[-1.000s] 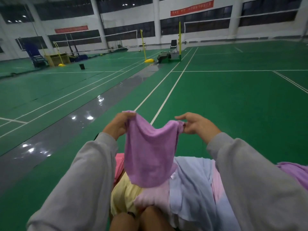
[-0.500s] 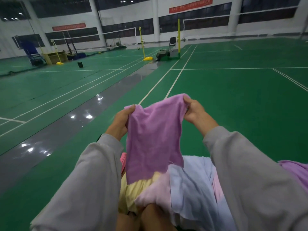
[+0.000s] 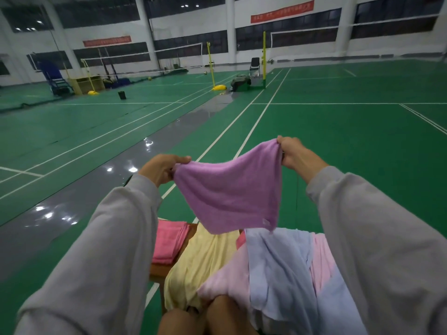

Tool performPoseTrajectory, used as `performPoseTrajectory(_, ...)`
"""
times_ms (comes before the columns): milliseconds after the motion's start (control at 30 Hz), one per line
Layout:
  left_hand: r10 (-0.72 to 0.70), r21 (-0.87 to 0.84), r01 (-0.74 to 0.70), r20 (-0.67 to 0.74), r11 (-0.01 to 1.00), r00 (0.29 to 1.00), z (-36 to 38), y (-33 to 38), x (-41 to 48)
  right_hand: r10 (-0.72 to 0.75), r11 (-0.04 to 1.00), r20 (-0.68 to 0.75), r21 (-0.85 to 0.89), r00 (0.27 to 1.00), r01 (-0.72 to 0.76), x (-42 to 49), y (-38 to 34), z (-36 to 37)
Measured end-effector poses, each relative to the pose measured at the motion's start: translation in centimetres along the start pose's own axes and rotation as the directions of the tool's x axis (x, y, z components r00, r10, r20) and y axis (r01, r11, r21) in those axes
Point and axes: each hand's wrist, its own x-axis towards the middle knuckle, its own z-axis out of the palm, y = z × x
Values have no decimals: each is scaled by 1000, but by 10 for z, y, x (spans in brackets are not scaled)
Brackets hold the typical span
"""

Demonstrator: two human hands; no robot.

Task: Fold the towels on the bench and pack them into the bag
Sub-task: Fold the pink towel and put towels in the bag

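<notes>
Head camera, looking down over two grey sleeves onto a green badminton hall floor [image 3: 338, 141]. The left hand [image 3: 160, 169] and right hand [image 3: 294, 153] hold a purple towel [image 3: 229, 192] in the air between them. Each hand pinches one top corner between thumb and curled fingers, and the right hand is a little higher. A second ago the hands were close together and the towel hung narrow and bunched. Now they have drawn apart, so the top edge runs wide between them with a slight sag and the cloth tapers down to a point. It looks opened out and ready for its first fold. Below it, on the wooden bench [image 3: 159, 270], lie unfolded towels: a yellow towel [image 3: 203, 262], a light pink towel [image 3: 232, 281] and a pale blue towel [image 3: 278, 267]. A folded pink towel [image 3: 169, 240] sits just to their left. No bag is in view, so most of the task seems to remain.
</notes>
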Motion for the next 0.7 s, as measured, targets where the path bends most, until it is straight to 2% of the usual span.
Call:
performPoseTrajectory(67,65,0,-65,3,998,998,1,8,-3,7,997,-25,-80,1000,-9,6,-5,-4)
performPoseTrajectory(167,201,62,-207,92,976,975,-3,15,-8,17,985,23,-174,1000,-12,-6,-20,-7)
performPoseTrajectory(233,251,255,-282,150,925,956,-4,13,-11,-13,965,64,-262,998,29,-10,-28,-7)
performPoseTrajectory(267,278,395,-320,161,861,947,-2,11,-12,-38,948,78,-311,996,60,-10,-30,-8)
performPoseTrajectory(333,365,664,-399,198,633,910,4,6,-9,-81,876,160,-459,984,147,-11,-30,-9)
performPoseTrajectory(400,470,834,-405,205,375,858,8,4,-6,-72,709,270,-663,960,240,-11,-26,-9)
performPoseTrajectory(433,527,875,-385,188,293,829,9,3,-4,-67,567,305,-772,950,288,-14,-23,-8)
performPoseTrajectory(500,596,902,-357,151,244,789,8,1,1,-74,236,341,-907,937,349,-18,-16,-5)
performPoseTrajectory(567,609,925,-326,146,196,780,6,-2,1,-112,-66,369,-929,923,363,-21,-13,-2)
performPoseTrajectory(633,620,953,-284,158,108,768,4,-4,1,-168,-235,404,-902,899,361,-15,-11,-4)
performPoseTrajectory(700,650,969,-247,173,23,740,2,-4,-3,-204,-330,433,-875,878,355,-17,-14,-5)
